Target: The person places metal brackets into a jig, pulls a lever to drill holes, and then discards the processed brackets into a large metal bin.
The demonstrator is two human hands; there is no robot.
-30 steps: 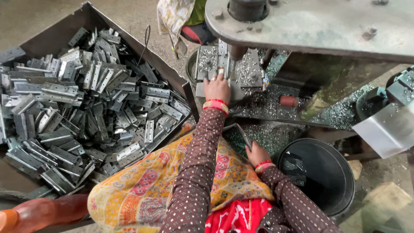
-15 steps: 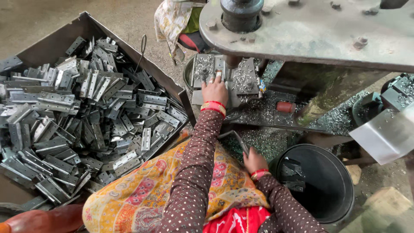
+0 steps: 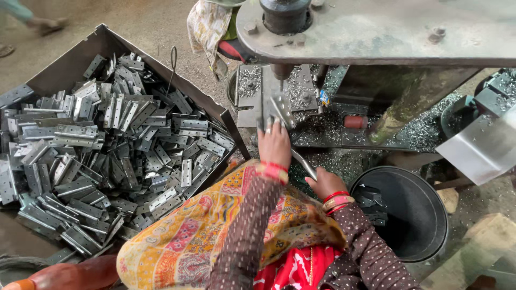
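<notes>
Half a second ago the left hand (image 3: pixel 274 144) lay flat on the grey metal block under the drill; now it has pulled back toward the near edge of the chip-strewn steel machine table (image 3: pixel 309 131) and pinches a flat silvery steel hinge plate (image 3: pixel 281 110), tilted on edge just below the thin drill bit (image 3: pixel 280 83). The block that showed earlier is out of sight. The right hand (image 3: pixel 324 182) has stayed low at the table's near edge, fingers curled around a slim bright metal rod (image 3: pixel 304 163); how tightly it closes cannot be told.

The pale, scuffed, heavy cast machine head (image 3: pixel 376 32) juts over the table and hides its far part. Glittering metal shavings (image 3: pixel 328 129) carpet the table. At the right, a round black bucket (image 3: pixel 416 215) holds dark pieces too shadowed to make out. At the left, a rusty brown sheet-metal crate (image 3: pixel 75 59), cut off by the picture's edge, is heaped with dull grey punched hinge leaves (image 3: pixel 107 150). A patterned yellow cloth (image 3: pixel 204 231) covers the person's lap and hides the floor beneath.
</notes>
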